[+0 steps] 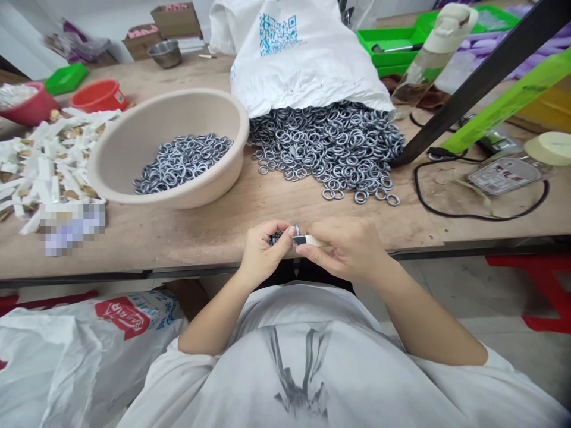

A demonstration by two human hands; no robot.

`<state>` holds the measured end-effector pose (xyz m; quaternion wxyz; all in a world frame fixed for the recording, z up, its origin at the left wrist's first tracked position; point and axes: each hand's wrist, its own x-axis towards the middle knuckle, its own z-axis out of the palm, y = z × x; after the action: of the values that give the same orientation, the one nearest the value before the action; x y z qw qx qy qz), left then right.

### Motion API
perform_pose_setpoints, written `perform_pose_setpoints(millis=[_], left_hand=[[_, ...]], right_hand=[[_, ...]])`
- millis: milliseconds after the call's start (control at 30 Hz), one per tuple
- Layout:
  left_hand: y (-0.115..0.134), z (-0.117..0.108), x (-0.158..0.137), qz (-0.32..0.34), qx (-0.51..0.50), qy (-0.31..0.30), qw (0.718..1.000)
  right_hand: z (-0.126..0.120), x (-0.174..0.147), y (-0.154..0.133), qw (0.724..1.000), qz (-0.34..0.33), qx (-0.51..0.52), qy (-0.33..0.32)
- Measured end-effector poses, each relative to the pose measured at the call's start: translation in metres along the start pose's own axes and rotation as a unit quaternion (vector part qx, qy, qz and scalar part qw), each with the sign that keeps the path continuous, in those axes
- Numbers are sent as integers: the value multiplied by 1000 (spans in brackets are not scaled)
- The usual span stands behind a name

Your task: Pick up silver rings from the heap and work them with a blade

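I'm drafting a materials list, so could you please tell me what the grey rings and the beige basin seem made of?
Grey rings: probably metal, possibly metallic-coated plastic; silvery-grey with bright highlights.
Beige basin: likely moulded plastic; smooth, softly satin, evenly coloured, no visible seams.

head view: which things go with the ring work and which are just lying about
Likely part of the job:
- rings in the left hand
- pale-handled tool in the right hand
- beige basin holding rings
- ring heap
- white bag behind the heap

Likely just lying about:
- metal bowl
- red tub
- clear bottle
- lidded jar
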<state>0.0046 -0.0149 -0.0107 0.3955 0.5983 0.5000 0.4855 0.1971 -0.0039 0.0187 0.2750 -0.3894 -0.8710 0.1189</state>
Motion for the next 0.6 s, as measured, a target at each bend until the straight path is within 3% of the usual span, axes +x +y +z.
perform_pose_setpoints(millis=[100,267,400,600], left_hand=[[-1,0,0,-1,2,-10,1000],[-1,3,0,-29,-19,-57,998],[2,1,5,-42,-41,-52,997],[-1,3,5,-44,-55,-48,996]], right_hand=[[1,3,8,1000,9,21,-10],[13,15,36,987,115,113,1],[22,17,30,930,122,345,19],[35,18,1,847,197,494,21]])
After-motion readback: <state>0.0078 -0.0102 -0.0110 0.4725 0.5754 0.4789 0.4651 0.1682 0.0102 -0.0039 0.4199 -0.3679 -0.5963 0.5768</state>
